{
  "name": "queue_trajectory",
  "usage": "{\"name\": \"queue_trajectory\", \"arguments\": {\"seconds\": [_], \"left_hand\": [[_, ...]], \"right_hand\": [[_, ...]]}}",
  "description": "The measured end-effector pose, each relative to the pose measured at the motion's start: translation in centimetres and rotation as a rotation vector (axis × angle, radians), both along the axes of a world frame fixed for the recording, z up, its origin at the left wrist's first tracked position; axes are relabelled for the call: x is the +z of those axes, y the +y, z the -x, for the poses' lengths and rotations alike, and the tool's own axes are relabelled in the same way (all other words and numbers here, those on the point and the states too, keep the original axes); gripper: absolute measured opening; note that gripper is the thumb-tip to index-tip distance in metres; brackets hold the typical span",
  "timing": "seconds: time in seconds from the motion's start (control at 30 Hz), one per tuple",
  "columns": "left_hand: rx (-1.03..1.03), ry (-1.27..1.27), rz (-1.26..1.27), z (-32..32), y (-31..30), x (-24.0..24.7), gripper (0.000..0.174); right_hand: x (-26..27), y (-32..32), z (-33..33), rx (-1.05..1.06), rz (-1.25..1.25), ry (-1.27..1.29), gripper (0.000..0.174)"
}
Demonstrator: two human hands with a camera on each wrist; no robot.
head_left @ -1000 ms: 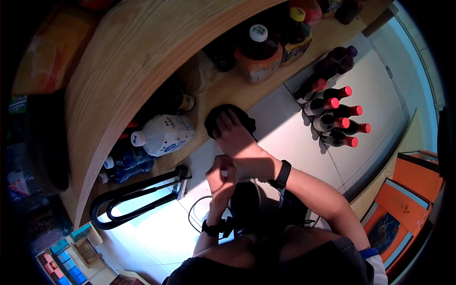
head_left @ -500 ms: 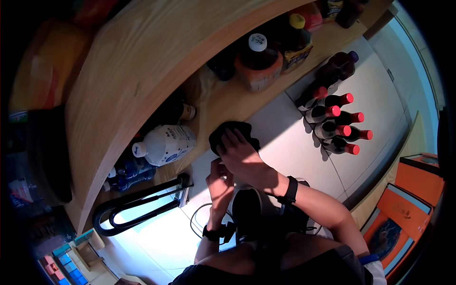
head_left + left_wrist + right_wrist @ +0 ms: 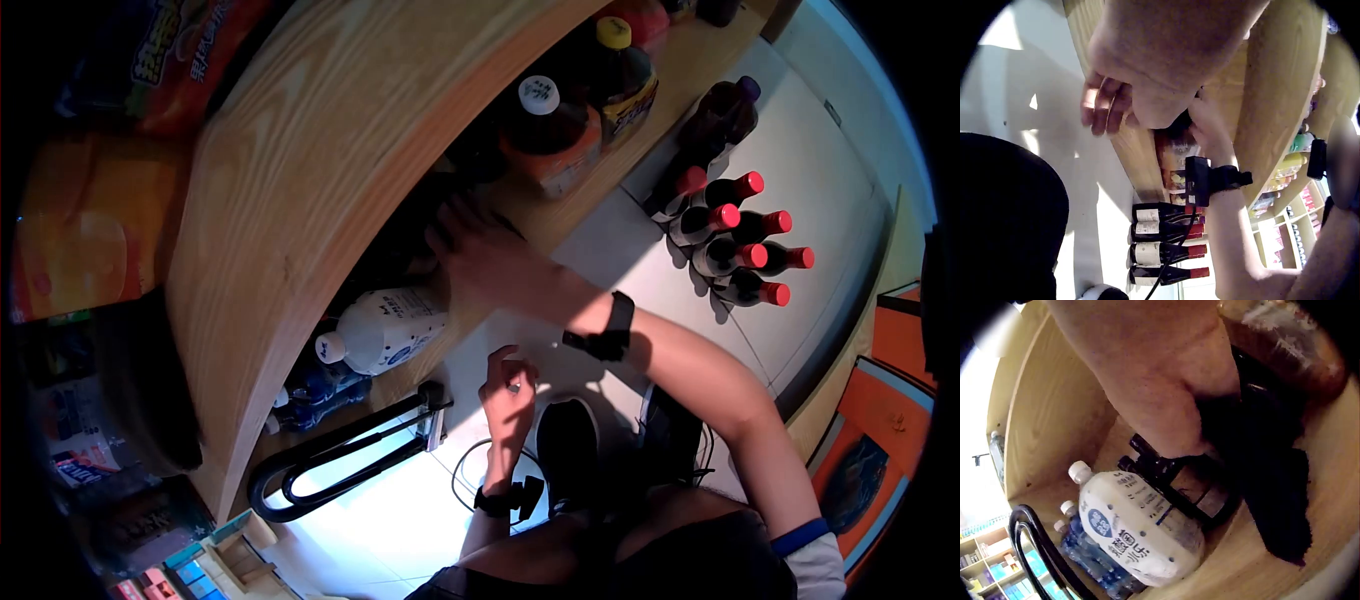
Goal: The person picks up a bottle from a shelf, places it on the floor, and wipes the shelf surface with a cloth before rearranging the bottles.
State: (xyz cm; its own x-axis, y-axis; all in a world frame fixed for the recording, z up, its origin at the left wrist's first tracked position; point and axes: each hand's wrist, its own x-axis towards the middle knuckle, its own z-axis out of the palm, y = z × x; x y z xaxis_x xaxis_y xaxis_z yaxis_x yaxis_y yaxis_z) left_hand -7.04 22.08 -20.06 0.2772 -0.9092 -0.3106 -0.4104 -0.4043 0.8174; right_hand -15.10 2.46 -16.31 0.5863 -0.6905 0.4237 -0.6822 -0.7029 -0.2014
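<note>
My right hand (image 3: 490,258) reaches into the shaded low shelf, between the white milky-drink bottle (image 3: 390,330) and an orange-labelled bottle (image 3: 552,150). It grips a black cloth (image 3: 1272,481), which hangs in folds over the shelf board in the right wrist view. Dark bottles (image 3: 1210,503) lie behind the white bottle, just beyond my right thumb. My left hand (image 3: 508,392) hovers over the floor in front of the shelf, fingers loosely curled with nothing in them. In the left wrist view those fingers (image 3: 1107,103) hang apart from the cloth.
Several red-capped wine bottles (image 3: 745,255) stand on the floor tiles to the right, beside a purple-capped bottle (image 3: 722,115). A black looped bar (image 3: 340,455) juts out at the shelf's left end. Blue-tinted water bottles (image 3: 325,398) stand near it. Orange boxes (image 3: 895,400) are at far right.
My right hand has moved with the black cloth from the shelf's front edge deeper into the shelf. My left hand has separated from the right one and stays low. The head view has shifted.
</note>
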Motion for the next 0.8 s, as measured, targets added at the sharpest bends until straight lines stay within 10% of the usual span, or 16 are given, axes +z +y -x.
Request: {"name": "queue_trajectory", "arguments": {"seconds": [0.5,0.8], "left_hand": [[-0.244,0.01,-0.192,-0.9,0.4,-1.4,0.032],[-0.309,0.022,-0.227,-1.0,0.4,-1.4,0.034]], "right_hand": [[-4.2,-6.9,-4.8,0.043,-0.069,0.371,0.049],[-11.2,-10.6,-8.6,0.043,-0.147,0.063,0.043]]}}
